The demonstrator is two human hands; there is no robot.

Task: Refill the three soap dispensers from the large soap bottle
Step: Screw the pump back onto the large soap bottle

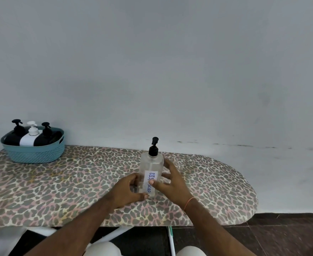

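Three dispensers (31, 134) wait in the teal basket (34, 153) at the far left of the leopard-print ironing board (59, 182), two black and one white between them, all with their pumps on, so as far as you can see none has been opened or topped up and the whole refill lies ahead of you. You have the clear soap bottle (151, 170) standing upright on the board, a little right of centre and well apart from the basket, its black pump head (154, 147) screwed on. Your left hand (128, 190) curls round the lower left side of the bottle, thumb lying low across its front near the base. Your right hand (170, 183) has its fingers spread and only loosely bent against the right side, with the thumb pressing on the label (150, 182); it steadies more than it grips. That label is a white strip with blue hand lettering running down it: you can read "DIS" above your thumb and "SOAP" below, the letters between being hidden. The bottle looks nearly clear, and how much soap it holds cannot be judged. Your likely first step is unscrewing that pump.
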